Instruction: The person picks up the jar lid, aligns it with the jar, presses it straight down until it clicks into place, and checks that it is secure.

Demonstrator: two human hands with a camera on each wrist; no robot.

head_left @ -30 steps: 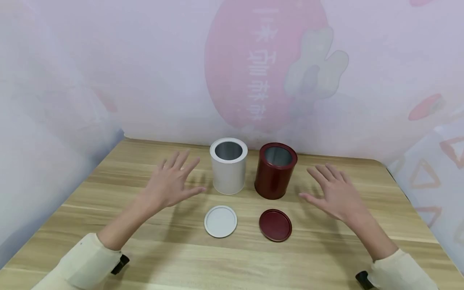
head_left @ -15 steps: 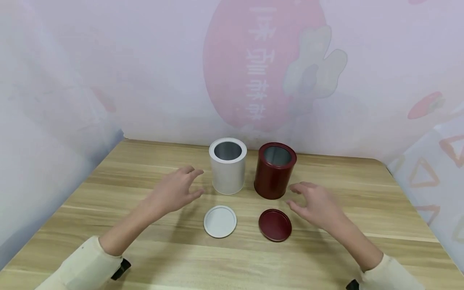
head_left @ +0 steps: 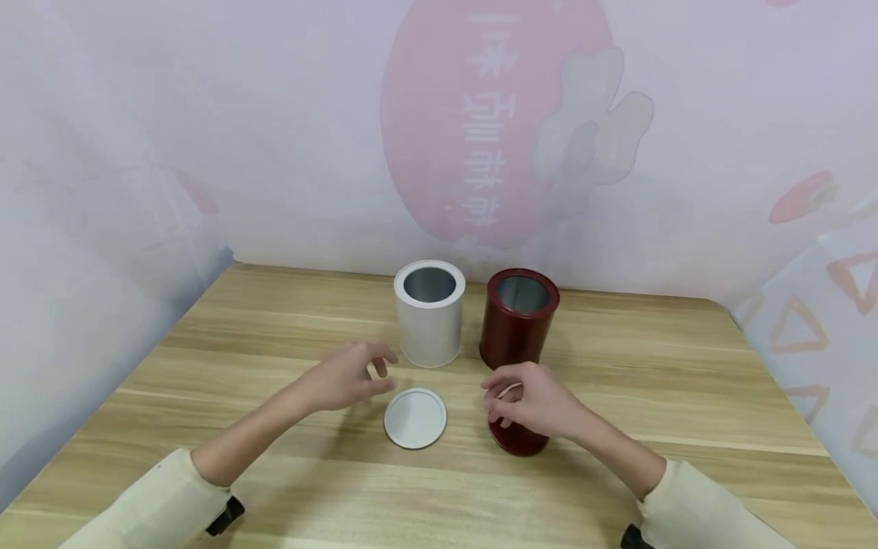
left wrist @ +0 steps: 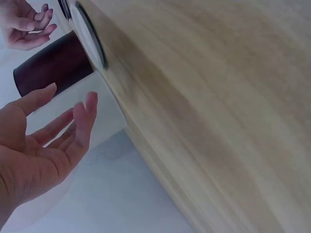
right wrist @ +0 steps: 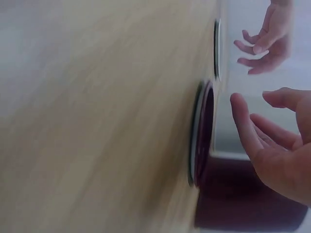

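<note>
Two open tins stand side by side at the back of the wooden table (head_left: pixel 658 366): a white tin (head_left: pixel 429 314) and a dark red tin (head_left: pixel 519 320). A white lid (head_left: pixel 414 418) lies flat in front of the white tin. My left hand (head_left: pixel 372 370) hovers just left of it, fingers loosely curled and holding nothing. My right hand (head_left: pixel 503 396) hangs over the dark red lid (head_left: pixel 519 441) and hides its upper part. In the right wrist view the right hand (right wrist: pixel 255 110) stays apart from the red lid (right wrist: pixel 201 136). The left wrist view shows the left hand (left wrist: pixel 68 106) empty, near the white tin (left wrist: pixel 104 119).
A pale printed backdrop (head_left: pixel 480 137) stands right behind the tins and wraps round both table sides. Bare wood stretches left of the left hand, right of the right hand and along the front edge. Cream sleeves (head_left: pixel 158 503) cover both forearms.
Both hands moved inward and toward me, from beside the tins to the lids. Their fingers went from spread flat to loosely curled. The tins and lids have not moved.
</note>
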